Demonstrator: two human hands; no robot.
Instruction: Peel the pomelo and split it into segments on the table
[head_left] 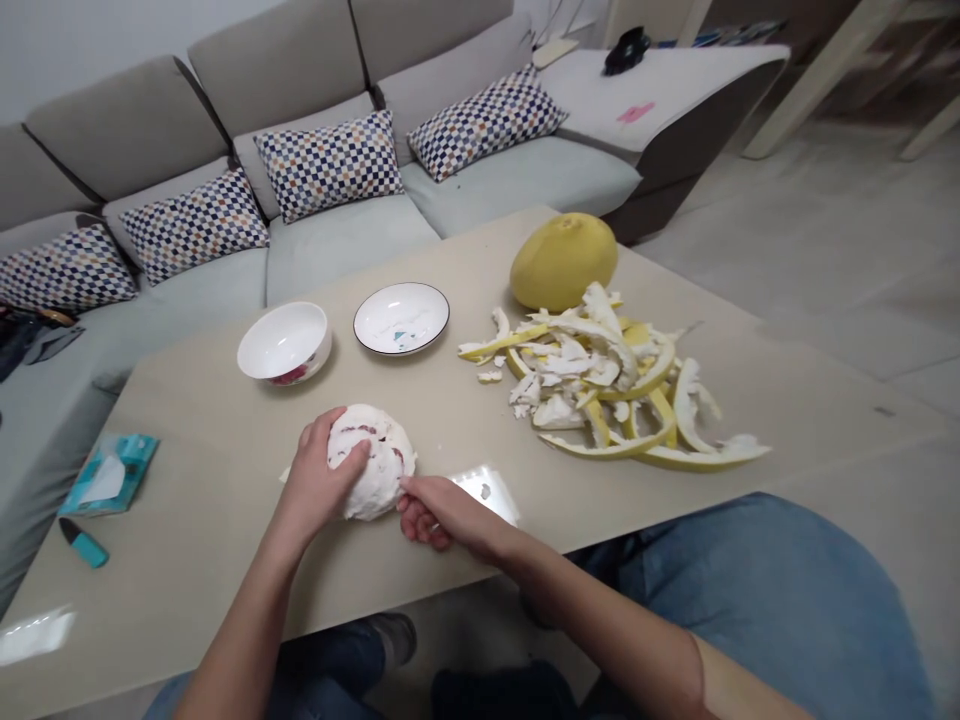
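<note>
A peeled pomelo (379, 465), white with pith and showing some pinkish flesh through splits, rests on the table near its front edge. My left hand (322, 470) is wrapped round its left side, the thumb lying over the top. At the pomelo's lower right, my right hand (435, 510) has thumb and forefinger pinched together on the white pith, the other fingers curled under. Whatever lies between those fingertips is too small to make out well. To the right spreads a heap of yellow and white peel strips (600, 375).
A whole yellow pomelo (564, 262) sits behind the peel. Beyond my hands stand a white bowl (285, 345) and a shallow dark-rimmed dish (401, 318). At left on the table (202, 500) lie a tissue pack (112, 475) and a sheathed teal knife (85, 543). A sofa (337, 245) borders the far side.
</note>
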